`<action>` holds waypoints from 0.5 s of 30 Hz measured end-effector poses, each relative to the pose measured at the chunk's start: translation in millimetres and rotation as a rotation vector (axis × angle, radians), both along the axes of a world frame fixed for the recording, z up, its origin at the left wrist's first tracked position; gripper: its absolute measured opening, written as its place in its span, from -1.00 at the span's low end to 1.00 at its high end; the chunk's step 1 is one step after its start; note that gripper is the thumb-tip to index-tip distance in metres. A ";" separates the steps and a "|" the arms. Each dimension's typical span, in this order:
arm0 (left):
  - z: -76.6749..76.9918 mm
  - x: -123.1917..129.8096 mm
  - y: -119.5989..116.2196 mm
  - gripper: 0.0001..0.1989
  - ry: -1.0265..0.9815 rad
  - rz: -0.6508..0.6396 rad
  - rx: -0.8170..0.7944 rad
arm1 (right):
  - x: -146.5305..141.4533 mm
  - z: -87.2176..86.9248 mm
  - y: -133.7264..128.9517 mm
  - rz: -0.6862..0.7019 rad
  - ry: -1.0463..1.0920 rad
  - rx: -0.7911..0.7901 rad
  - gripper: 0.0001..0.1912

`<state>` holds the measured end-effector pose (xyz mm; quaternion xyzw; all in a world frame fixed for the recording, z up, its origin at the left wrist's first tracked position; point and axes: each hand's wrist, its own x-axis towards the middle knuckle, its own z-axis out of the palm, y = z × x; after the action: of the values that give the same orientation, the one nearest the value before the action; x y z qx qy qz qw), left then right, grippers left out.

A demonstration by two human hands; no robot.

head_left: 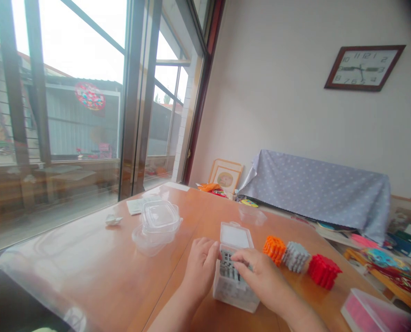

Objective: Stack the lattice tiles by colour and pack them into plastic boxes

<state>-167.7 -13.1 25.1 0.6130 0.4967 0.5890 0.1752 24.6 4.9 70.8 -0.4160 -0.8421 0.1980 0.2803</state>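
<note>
Mid-unpacking: left hand (pixel 199 267) bracing clear plastic box (pixel 233 272), fingers curled on its side; right hand (pixel 261 276) pinching grey block piece (pixel 228 266) inside. Next, likely lifting clear toward orange block (pixel 274 249) right of box.

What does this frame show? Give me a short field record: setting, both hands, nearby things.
setting: wooden table by a large window
left hand: touching the left side of a clear plastic box, lid open
right hand: fingers on a grey block piece at the box's top
nearby: orange block, grey block, red block in a row; stacked clear containers
wall: clock
</note>
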 end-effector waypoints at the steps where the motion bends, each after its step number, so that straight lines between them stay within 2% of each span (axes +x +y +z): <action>1: 0.2 0.0 -0.1 -0.50 0.002 0.002 -0.002 | 1.0 0.3 -0.1 0.003 0.022 -0.005 -0.79; 8: 2.8 -0.1 -1.9 -0.51 0.038 -0.037 0.016 | 20.3 -1.5 8.3 -0.080 0.165 -0.093 -0.64; 11: 2.7 -0.4 -0.7 -0.51 0.059 -0.047 0.012 | 37.7 -7.6 17.4 -0.157 0.203 -0.108 -0.63; 15: -2.1 -1.2 5.1 -0.57 0.027 0.003 -0.022 | 59.0 -19.9 29.3 -0.191 0.302 -0.139 -0.61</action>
<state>-168.9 -8.0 23.0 0.6180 0.5063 0.5756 0.1743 83.6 34.2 50.9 -0.4778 -0.7316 0.2883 0.3916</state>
